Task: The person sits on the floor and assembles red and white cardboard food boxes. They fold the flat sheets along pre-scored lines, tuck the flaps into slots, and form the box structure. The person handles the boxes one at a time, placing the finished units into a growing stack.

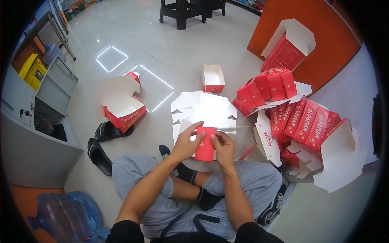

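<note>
A red cardboard piece (206, 148) with rounded corners is held upright in front of my crossed legs. My left hand (187, 142) grips its left edge, thumb on the red face. On the other edge, my right hand (223, 146) pinches it between thumb and fingers. Just beyond lies a flat white carton blank (206, 106) with slots and notched edges, its lower part hidden by my hands. Whether the red piece is joined to this blank, I cannot tell. Past the blank stands a small open red box (213, 87) with a white inside.
At right, several folded red boxes (306, 123) are piled inside and around larger open cartons (340, 158). An open-lidded red box (123, 111) stands at left beside black sandals (99, 156). Lower left is a blue water jug (69, 214); a grey cabinet (36, 150) has its door open.
</note>
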Tool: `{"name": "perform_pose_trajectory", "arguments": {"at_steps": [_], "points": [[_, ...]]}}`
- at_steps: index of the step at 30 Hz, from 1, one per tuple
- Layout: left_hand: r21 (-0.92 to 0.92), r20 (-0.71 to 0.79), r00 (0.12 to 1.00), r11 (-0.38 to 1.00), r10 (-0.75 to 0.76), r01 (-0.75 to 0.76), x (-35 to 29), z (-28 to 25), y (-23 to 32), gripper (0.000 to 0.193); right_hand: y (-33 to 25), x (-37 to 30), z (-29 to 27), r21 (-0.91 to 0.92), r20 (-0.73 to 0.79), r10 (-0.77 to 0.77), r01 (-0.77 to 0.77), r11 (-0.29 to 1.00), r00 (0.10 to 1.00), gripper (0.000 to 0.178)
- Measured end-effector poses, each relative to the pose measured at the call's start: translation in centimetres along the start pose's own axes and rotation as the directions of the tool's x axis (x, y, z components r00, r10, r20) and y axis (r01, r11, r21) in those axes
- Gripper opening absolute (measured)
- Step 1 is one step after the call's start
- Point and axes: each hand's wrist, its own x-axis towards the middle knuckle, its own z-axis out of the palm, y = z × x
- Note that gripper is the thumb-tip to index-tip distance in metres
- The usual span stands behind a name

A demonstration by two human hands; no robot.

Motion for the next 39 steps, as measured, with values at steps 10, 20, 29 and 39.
{"name": "perform_pose_trajectory", "arguments": {"at_steps": [10, 20, 29, 39], "points": [[0.016, -0.094, 0.942, 0.945, -0.323, 0.326, 1.6, -2.0, -3.1, 0.039, -7.9, 4.8, 1.2, -0.664, 0.181, -0.657, 0.584, 0.468, 0.732, 0.030], [0.704, -0.130, 0.960, 0.659, -0.248, 0.265, 2.2, -0.7, -8.0, 0.048, -7.7, 24.9, -0.2, -0.890, 0.386, -0.518, 0.455, 0.009, 0.764, 0.015], [0.641, -0.268, 0.931, 0.676, -0.247, 0.364, 2.3, -1.1, -9.5, 0.062, 6.2, 15.2, -8.8, -0.959, 0.089, -0.347, 0.175, 0.224, 0.933, 0.058], [0.689, -0.192, 0.940, 0.643, -0.281, 0.333, 1.8, -0.3, -9.1, 0.071, 6.4, 5.1, -7.8, -0.829, -0.489, 0.243, -0.533, 0.170, 0.838, 0.096]]}}
